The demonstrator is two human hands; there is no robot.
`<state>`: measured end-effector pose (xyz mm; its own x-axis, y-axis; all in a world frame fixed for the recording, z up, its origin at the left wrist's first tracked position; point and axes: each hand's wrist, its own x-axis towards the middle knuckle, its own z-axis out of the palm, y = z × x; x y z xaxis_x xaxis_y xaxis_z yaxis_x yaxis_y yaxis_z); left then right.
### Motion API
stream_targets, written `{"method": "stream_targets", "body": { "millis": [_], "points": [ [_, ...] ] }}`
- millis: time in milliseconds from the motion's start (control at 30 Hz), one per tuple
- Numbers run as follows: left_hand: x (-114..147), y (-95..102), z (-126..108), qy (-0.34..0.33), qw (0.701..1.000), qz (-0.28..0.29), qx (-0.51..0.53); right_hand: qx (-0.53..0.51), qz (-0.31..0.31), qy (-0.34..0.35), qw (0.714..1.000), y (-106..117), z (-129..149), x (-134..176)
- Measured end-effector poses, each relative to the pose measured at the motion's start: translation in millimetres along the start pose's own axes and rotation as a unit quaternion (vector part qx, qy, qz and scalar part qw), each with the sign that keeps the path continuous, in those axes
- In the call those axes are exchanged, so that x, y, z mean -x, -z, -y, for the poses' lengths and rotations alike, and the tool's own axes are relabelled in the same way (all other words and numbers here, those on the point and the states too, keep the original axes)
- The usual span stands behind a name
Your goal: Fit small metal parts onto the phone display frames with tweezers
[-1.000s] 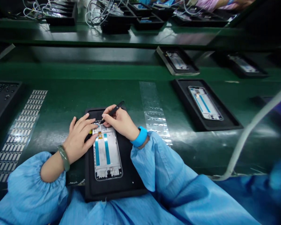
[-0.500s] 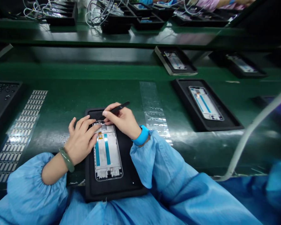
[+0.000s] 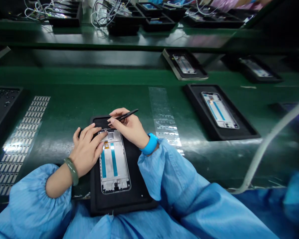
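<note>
Holds black tweezers (image 3: 128, 114) pinched in right hand (image 3: 132, 132) at top end of phone frame (image 3: 120, 164); rests left hand (image 3: 86, 154), loosely spread, on upper left of phone frame.

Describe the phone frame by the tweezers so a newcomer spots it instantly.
On the green bench, find the black tray at the near edge, by the blue smock. On it lies a silver phone frame with two blue strips. A similar frame sits in a tray further right; only this one has black tweezers at its top end.
</note>
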<state>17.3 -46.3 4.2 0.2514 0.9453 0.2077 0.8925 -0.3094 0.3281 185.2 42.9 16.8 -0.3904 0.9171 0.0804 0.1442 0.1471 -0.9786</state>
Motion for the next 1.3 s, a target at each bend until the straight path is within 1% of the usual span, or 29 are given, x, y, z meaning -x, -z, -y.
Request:
{"method": "stream_targets", "body": {
  "millis": [67, 200, 400, 700, 767, 900, 967, 1067, 1300],
  "points": [
    [0.1, -0.5, 0.2, -0.001, 1.0, -0.001, 0.0, 0.018, 0.001, 0.001, 1.0, 0.1, 0.3, 0.0],
    [0.5, -1.1, 0.6, -0.002, 1.0, -0.004, 0.0, 0.043, 0.024, 0.007, 0.999, -0.1, 0.7, 0.2],
    [0.2, 0.3, -0.3, 0.0, 1.0, 0.003, 0.004, 0.078, 0.032, 0.023, 0.996, 0.0, 1.8, 1.7],
    [0.6, -0.8, 1.0, -0.003, 1.0, 0.002, 0.001, 0.12, 0.025, 0.055, 0.991, 0.2, 1.9, 2.2],
    [0.6, -1.0, 1.2, -0.005, 1.0, 0.003, -0.002, 0.146, 0.025, 0.071, 0.986, -1.8, 3.0, 3.4],
    [0.2, -0.5, 0.3, -0.006, 1.0, 0.005, -0.007, 0.195, 0.029, 0.133, 0.971, -6.4, 4.8, 6.5],
    [-0.1, 0.1, -0.6, -0.003, 1.0, 0.005, -0.006, 0.188, 0.019, 0.141, 0.972, -6.7, 3.6, 6.7],
    [-0.2, 0.7, -1.5, 0.001, 1.0, 0.008, -0.004, 0.154, 0.0, 0.121, 0.981, -4.7, -0.2, 5.2],
    [0.5, -0.5, -0.2, -0.005, 1.0, 0.007, -0.006, 0.13, 0.014, 0.109, 0.985, -4.3, -4.3, 2.0]
  ]
}}
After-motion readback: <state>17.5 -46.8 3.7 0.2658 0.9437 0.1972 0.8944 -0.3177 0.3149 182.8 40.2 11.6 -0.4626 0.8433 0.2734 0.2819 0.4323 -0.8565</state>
